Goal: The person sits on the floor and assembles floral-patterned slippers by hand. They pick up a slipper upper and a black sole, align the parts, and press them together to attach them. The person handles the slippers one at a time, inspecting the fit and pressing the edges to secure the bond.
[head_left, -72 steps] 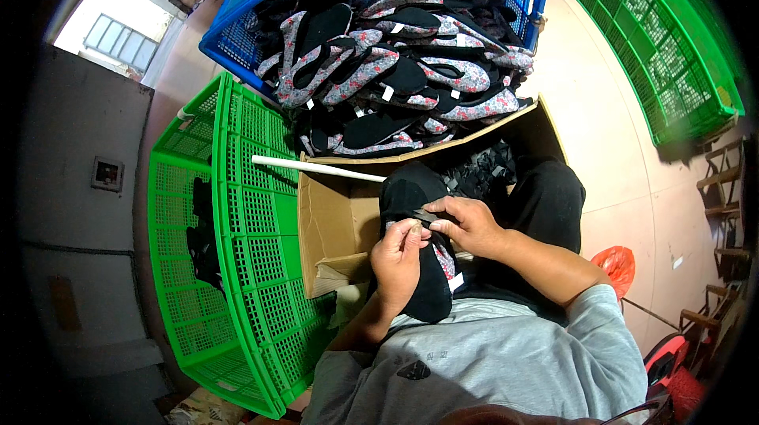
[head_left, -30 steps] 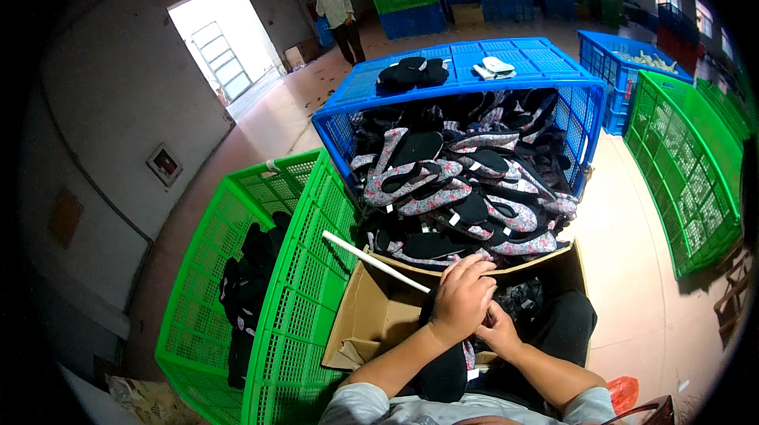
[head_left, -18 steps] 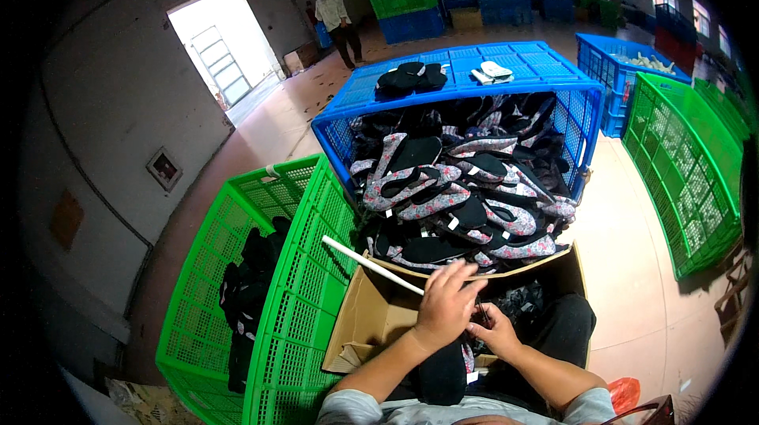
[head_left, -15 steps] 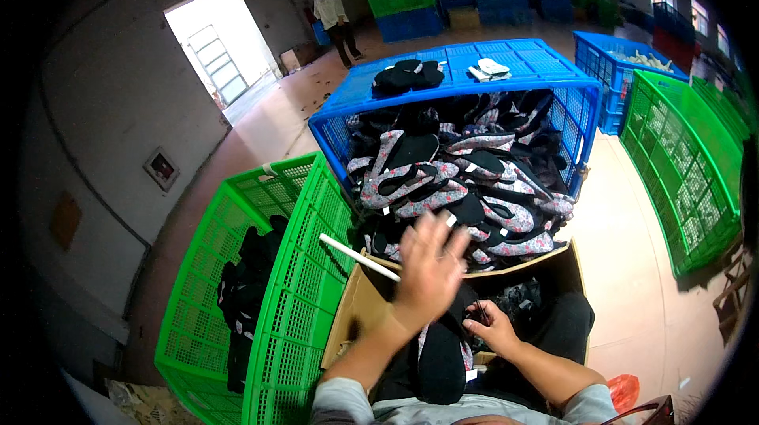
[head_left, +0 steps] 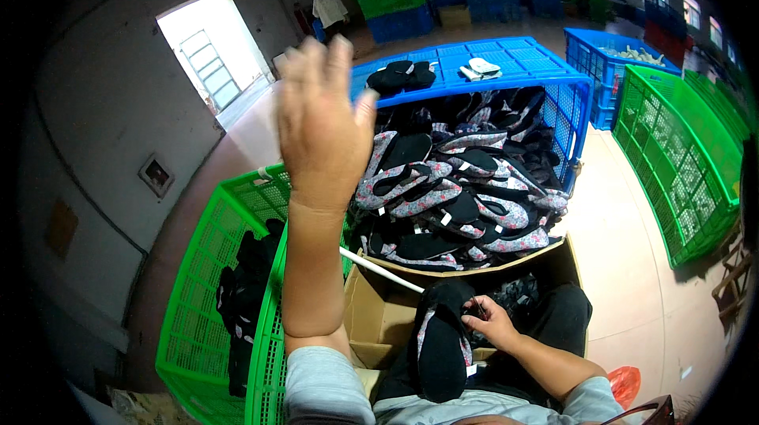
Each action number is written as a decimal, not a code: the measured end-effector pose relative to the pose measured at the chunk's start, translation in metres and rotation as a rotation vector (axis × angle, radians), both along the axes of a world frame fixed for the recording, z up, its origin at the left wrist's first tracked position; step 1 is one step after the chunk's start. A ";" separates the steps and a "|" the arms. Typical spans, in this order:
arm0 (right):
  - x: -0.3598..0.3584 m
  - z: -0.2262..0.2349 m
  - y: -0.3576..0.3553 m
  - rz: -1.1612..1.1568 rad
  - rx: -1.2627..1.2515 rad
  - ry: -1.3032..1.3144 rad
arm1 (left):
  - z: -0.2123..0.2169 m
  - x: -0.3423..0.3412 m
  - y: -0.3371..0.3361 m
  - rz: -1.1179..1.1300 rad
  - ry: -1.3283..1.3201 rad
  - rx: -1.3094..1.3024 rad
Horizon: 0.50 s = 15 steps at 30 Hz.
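My left hand (head_left: 322, 120) is raised high in front of the camera, fingers spread, holding nothing. My right hand (head_left: 489, 321) rests low over my lap and pinches the top edge of a black slipper (head_left: 443, 342) with a floral side, which stands upright on my knees. Just beyond it is an open cardboard box (head_left: 379, 306). Behind the box a blue crate (head_left: 565, 105) is heaped with black and floral slippers (head_left: 451, 188).
A green crate (head_left: 202, 290) at my left holds a few black slippers. Another green crate (head_left: 684, 164) stands at the right, more blue and green crates at the back. A person (head_left: 326, 10) stands far off near a bright doorway (head_left: 207, 57).
My left hand let go of the slipper and swung up toward the camera, fingers spread. My right hand stays on the slipper. The view tilted up from my lap earlier.
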State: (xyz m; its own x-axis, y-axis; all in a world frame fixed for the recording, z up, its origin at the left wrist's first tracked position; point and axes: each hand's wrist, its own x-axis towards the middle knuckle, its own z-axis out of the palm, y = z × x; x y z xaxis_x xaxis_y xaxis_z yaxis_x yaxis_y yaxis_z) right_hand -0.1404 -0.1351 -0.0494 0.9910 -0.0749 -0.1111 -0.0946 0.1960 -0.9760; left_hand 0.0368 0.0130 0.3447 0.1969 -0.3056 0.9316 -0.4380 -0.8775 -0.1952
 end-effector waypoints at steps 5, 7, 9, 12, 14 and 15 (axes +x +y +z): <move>0.001 -0.001 0.002 0.010 -0.037 -0.035 | -0.030 -0.005 -0.008 -0.266 -0.062 -0.109; -0.003 0.010 0.002 0.010 0.003 -0.021 | -0.063 -0.004 -0.009 -0.486 -0.053 -0.027; -0.004 0.003 -0.002 -0.010 -0.014 -0.023 | -0.111 -0.002 -0.018 -0.731 0.253 0.244; -0.005 0.012 -0.001 0.005 -0.089 -0.030 | -0.199 -0.016 0.006 -0.635 0.678 0.395; -0.005 0.005 0.001 0.017 -0.156 -0.085 | -0.241 -0.026 0.031 -0.688 0.891 0.387; -0.005 0.005 0.002 0.022 -0.164 -0.091 | -0.263 -0.030 0.042 -0.732 1.029 0.355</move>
